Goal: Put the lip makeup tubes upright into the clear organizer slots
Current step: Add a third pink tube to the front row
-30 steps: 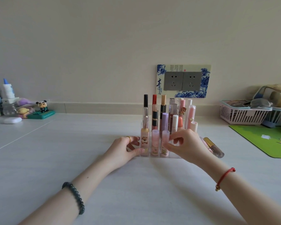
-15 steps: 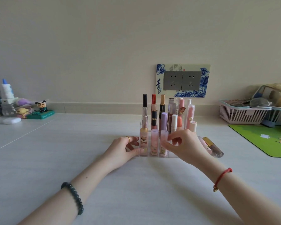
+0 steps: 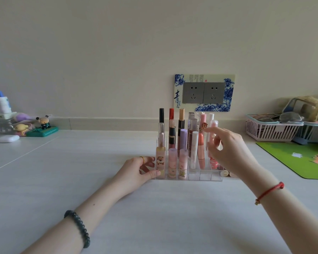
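The clear organizer (image 3: pixel 206 176) stands mid-table with several lip tubes upright in it. Its front row holds a bear-print tube (image 3: pixel 160 160) and two pale pink tubes (image 3: pixel 183 162); the front slots to their right hold nothing. My left hand (image 3: pixel 138 170) grips the organizer's front left corner, thumb against its base. My right hand (image 3: pixel 229 151) hovers before the organizer's right side, fingers apart and holding nothing. The ends of loose tubes (image 3: pixel 225 173) lying on the table show just below that hand, at the organizer's right; the rest of them is hidden.
A pink basket (image 3: pixel 270 132) and a green mat (image 3: pixel 301 158) sit at the right. Small figurines (image 3: pixel 42 123), bottles and a white case (image 3: pixel 8 138) stand at the far left. A wall socket (image 3: pixel 203 92) is behind the organizer.
My right hand has let go of the pale pink tube in the third front slot and lifted up and to the right. My left hand has stayed on the organizer.
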`<state>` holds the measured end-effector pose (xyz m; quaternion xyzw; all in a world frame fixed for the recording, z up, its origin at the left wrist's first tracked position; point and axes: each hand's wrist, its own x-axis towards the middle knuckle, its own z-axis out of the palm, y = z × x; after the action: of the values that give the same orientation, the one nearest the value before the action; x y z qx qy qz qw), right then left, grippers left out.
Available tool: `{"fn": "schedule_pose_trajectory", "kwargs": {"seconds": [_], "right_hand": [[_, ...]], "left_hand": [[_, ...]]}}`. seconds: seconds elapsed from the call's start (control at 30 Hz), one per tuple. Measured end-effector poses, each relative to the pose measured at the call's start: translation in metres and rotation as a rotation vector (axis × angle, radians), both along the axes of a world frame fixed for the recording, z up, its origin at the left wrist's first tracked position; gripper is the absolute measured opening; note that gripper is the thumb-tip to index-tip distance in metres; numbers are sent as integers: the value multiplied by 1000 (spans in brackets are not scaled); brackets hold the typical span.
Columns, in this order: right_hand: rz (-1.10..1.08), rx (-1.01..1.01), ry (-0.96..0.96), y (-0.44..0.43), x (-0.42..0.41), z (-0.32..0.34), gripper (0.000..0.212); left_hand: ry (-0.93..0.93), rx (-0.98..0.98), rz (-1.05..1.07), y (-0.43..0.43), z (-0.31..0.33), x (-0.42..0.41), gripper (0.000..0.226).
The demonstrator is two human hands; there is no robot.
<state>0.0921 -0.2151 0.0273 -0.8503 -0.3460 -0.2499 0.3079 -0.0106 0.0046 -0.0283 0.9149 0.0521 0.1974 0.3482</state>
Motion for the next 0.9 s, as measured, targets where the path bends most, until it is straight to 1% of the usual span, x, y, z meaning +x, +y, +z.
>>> {"fn": "schedule_pose_trajectory", "kwargs": {"seconds": [0.2,0.4,0.5,0.7,0.9], "right_hand": [[-16,-98,-53,4,1,-4,44],[-39,-133,-87,4,0,-3,42],[-42,-107,-83,0,-1,0,37],[-55,7,-104,-2,0,1,20],[-62,29,-110,-1,2,0,18]], "left_hand": [[-4,11,3,0,0,0,35],[-5,13,-3,0,0,0,35],[-6,11,-5,0,0,0,34],[0,16,4,1,-1,1,36],[3,23,12,1,-1,1,38]]}}
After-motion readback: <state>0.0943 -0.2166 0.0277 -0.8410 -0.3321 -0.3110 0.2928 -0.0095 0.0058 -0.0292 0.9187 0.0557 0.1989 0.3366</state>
